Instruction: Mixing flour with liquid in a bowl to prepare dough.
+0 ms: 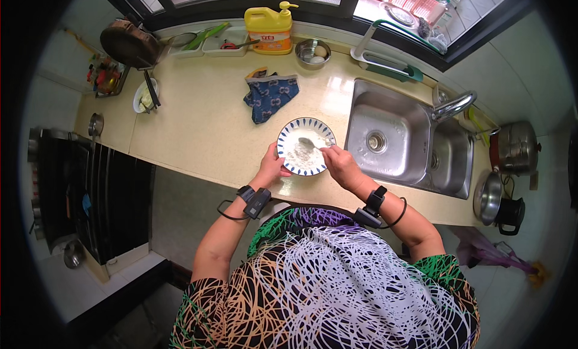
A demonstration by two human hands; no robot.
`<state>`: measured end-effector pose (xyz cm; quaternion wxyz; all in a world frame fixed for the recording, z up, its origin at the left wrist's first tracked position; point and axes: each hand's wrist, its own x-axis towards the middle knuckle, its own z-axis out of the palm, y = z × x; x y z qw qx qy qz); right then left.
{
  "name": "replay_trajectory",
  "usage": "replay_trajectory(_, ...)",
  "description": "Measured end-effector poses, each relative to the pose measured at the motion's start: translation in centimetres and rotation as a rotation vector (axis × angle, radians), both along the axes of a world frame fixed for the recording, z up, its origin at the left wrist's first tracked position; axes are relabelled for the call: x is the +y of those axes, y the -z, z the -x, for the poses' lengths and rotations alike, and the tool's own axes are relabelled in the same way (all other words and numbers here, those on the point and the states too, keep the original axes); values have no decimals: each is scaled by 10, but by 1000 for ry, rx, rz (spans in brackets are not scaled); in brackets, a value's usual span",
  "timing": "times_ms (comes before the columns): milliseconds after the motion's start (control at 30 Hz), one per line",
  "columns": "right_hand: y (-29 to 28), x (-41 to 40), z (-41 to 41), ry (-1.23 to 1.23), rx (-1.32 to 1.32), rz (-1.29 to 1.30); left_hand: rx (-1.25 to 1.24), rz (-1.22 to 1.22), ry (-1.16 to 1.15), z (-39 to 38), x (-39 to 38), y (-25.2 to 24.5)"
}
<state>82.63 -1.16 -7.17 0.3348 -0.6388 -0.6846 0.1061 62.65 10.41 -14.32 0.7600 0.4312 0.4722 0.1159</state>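
A round white bowl with blue marks around its rim (306, 121) is near the counter's front edge, left of the sink. White powder, partly clumped, lies in it (301, 157). My left hand (272, 163) grips the bowl's left side, thumb at the rim and fingers under it. In my right hand (339, 164) is the handle of a metal spoon (307, 143), its head in the powder. Just beyond the bowl lies a crumpled blue patterned cloth (273, 96).
A double steel sink (388, 123) is on the right. Along the back stand a small metal bowl with eggs (313, 54), a yellow pump jug (269, 30) and white trays (224, 45). A white bowl with black chopsticks (145, 96) stands left, beyond the stove (113, 191).
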Motion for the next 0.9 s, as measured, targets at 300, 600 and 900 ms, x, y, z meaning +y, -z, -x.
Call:
replay_trajectory(300,18,22,6,64,-73,-24,-8,6,-1,-1,-3,4)
replay_trajectory(600,0,-8,-7,-260,-73,157,-23,0,-10,3,-9,8)
replay_trajectory(900,4,-10,-36,-95,-93,69,-6,-15,31,7,-7,0)
